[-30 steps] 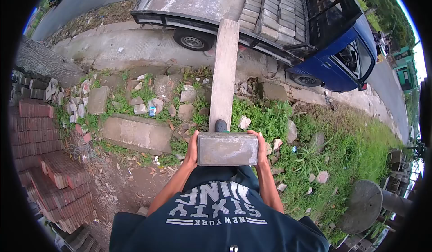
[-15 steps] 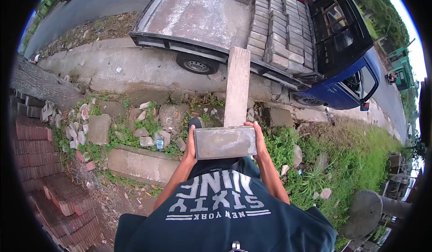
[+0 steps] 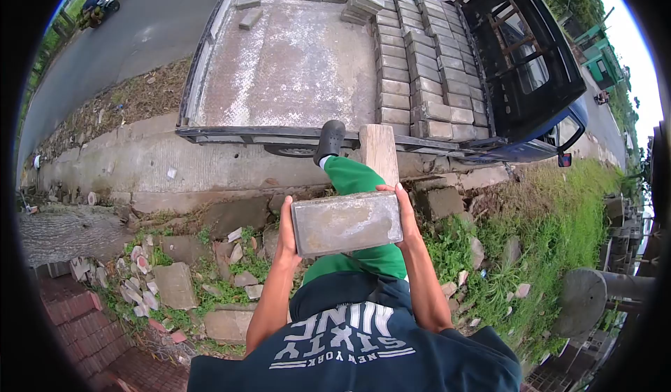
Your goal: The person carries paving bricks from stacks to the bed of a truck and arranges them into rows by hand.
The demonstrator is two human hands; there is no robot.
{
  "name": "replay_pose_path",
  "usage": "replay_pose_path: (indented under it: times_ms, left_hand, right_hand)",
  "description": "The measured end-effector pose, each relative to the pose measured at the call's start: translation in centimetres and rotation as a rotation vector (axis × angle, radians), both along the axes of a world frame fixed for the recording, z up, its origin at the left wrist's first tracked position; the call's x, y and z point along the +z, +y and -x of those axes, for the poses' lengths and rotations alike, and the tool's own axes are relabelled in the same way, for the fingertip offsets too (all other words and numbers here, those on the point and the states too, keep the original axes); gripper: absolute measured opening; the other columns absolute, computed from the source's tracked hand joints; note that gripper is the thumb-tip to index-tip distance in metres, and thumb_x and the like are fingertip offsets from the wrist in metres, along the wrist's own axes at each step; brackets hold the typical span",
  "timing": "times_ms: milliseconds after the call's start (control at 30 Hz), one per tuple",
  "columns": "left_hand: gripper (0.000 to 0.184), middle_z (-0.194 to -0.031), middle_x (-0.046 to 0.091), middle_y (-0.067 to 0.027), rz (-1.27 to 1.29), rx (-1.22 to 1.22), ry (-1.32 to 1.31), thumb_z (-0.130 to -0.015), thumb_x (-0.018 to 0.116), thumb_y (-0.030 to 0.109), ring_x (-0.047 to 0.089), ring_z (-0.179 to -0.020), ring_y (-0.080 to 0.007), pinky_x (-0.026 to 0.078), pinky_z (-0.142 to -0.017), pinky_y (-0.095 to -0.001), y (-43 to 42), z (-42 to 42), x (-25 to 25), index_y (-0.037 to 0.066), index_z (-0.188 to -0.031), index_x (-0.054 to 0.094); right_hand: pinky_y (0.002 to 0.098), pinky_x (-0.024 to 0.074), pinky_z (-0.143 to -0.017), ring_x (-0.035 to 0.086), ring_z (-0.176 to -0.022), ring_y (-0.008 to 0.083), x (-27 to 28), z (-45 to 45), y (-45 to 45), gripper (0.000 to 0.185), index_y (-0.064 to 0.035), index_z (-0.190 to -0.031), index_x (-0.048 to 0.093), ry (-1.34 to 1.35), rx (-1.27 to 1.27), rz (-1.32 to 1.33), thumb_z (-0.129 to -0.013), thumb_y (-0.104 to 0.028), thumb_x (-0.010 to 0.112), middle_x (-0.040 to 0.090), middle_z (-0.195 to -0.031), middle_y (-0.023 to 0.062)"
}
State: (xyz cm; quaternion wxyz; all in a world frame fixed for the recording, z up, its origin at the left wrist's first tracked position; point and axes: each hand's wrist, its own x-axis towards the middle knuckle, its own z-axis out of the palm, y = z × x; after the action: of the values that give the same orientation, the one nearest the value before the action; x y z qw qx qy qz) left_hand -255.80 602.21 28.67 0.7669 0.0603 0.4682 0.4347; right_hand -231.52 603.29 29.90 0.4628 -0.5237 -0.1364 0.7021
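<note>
A grey concrete paving block (image 3: 347, 225) is held level in front of my body. My left hand (image 3: 287, 227) presses against its left end, and my right hand (image 3: 407, 217) grips the right end with the thumb along the top edge. Beyond the block, my raised leg in green trousers (image 3: 353, 174) ends in a dark shoe (image 3: 333, 139) near the truck's side. A wooden plank (image 3: 379, 148) leans up to the edge of the truck bed (image 3: 300, 77), its lower part hidden behind my leg and the block.
Rows of stacked paving blocks (image 3: 426, 70) fill the bed's right side, beside the blue cab (image 3: 552, 130). Rubble and broken stones (image 3: 175, 285) lie among weeds at left. Red tiles (image 3: 84, 329) are stacked at lower left, and a tree trunk (image 3: 70, 234) lies above them.
I have moved closer to the truck, with the block still between both hands. One leg has come up into view, lifted forward beside the plank.
</note>
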Motion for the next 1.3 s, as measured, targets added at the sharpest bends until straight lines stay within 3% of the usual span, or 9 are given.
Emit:
replay_pose_path:
  times_ms: [167, 267, 367, 633, 900, 967, 1067, 1300]
  left_hand:
    - [0.068, -0.105, 0.062, -0.0122, -0.070, -0.068, 0.057, -0.089, 0.035, 0.063, 0.061, -0.094, -0.0228, 0.048, -0.084, -0.0356, 17.8, 2.2, -1.8, 0.002, -0.111, 0.057]
    - [0.072, -0.115, 0.058, -0.0136, -0.052, -0.034, 0.111, -0.089, 0.032, 0.062, 0.058, -0.103, -0.0252, 0.046, -0.090, -0.0370, 29.1, 2.6, -1.1, 0.002, -0.123, 0.050]
    - [0.060, -0.109, 0.060, -0.0110, -0.076, 0.000, 0.084, -0.092, 0.034, 0.055, 0.059, -0.100, -0.0203, 0.047, -0.087, -0.0333, 39.1, 1.4, 6.1, 0.003, -0.113, 0.055]
    - [0.060, -0.104, 0.061, -0.0092, 0.019, -0.014, 0.083, -0.090, 0.037, 0.057, 0.059, -0.093, -0.0195, 0.047, -0.084, -0.0328, 51.9, 2.4, 17.8, 0.005, -0.113, 0.055]
    - [0.065, -0.105, 0.062, -0.0097, 0.065, -0.101, 0.061, -0.090, 0.034, 0.061, 0.061, -0.094, -0.0206, 0.048, -0.085, -0.0330, 63.1, 2.9, 22.9, 0.005, -0.114, 0.057]
    - [0.065, -0.105, 0.063, -0.0101, 0.064, -0.123, 0.066, -0.090, 0.034, 0.061, 0.061, -0.095, -0.0207, 0.048, -0.085, -0.0327, 67.0, 3.7, 22.3, 0.005, -0.115, 0.057]
    - [0.068, -0.108, 0.062, -0.0120, 0.079, -0.215, 0.076, -0.089, 0.034, 0.062, 0.060, -0.097, -0.0214, 0.047, -0.085, -0.0326, 73.3, 5.8, 17.3, 0.003, -0.115, 0.057]
    - [0.059, -0.097, 0.061, -0.0076, 0.045, -0.098, 0.173, -0.089, 0.042, 0.059, 0.057, -0.088, -0.0153, 0.044, -0.082, -0.0288, 91.9, 11.2, 6.6, 0.004, -0.103, 0.060]
  right_hand:
    - [0.0347, 0.0492, -0.080, 0.058, -0.090, 0.0209, -2.7, 1.8, 17.1, 0.058, -0.0047, -0.118, 0.053, 0.040, 0.015, -0.002, -0.089, -0.054, 0.046, 0.059, -0.101, 0.0124]
    - [0.0350, 0.0473, -0.083, 0.056, -0.095, 0.0208, 0.1, 2.0, 28.4, 0.057, -0.0063, -0.118, 0.053, 0.056, -0.015, -0.050, -0.089, -0.054, 0.043, 0.058, -0.106, 0.0117]
    - [0.0354, 0.0461, -0.086, 0.055, -0.099, 0.0212, 3.3, 1.5, 37.3, 0.056, -0.0075, -0.119, 0.053, -0.087, 0.022, -0.104, -0.089, -0.054, 0.043, 0.056, -0.109, 0.0118]
    - [0.0350, 0.0465, -0.085, 0.055, -0.097, 0.0215, 17.0, 1.6, 51.2, 0.061, -0.0062, -0.125, 0.048, 0.011, 0.035, -0.023, -0.090, -0.056, 0.042, 0.056, -0.109, 0.0135]
    - [0.0363, 0.0436, -0.089, 0.054, -0.103, 0.0224, 20.2, 3.6, 59.9, 0.067, -0.0051, -0.128, 0.046, -0.003, -0.023, 0.074, -0.088, -0.059, 0.043, 0.056, -0.112, 0.0139]
    - [0.0369, 0.0420, -0.092, 0.053, -0.105, 0.0229, 19.4, 4.5, 62.8, 0.070, -0.0054, -0.130, 0.045, 0.038, -0.076, 0.128, -0.087, -0.061, 0.044, 0.056, -0.114, 0.0145]
    - [0.0372, 0.0436, -0.089, 0.054, -0.104, 0.0237, 17.2, 6.0, 68.6, 0.073, -0.0055, -0.132, 0.043, 0.014, -0.093, 0.113, -0.086, -0.062, 0.044, 0.055, -0.115, 0.0153]
    - [0.0374, 0.0453, -0.088, 0.056, -0.101, 0.0243, 7.6, 10.7, 88.8, 0.069, -0.0037, -0.131, 0.043, 0.005, -0.031, 0.038, -0.089, -0.058, 0.042, 0.056, -0.112, 0.0157]
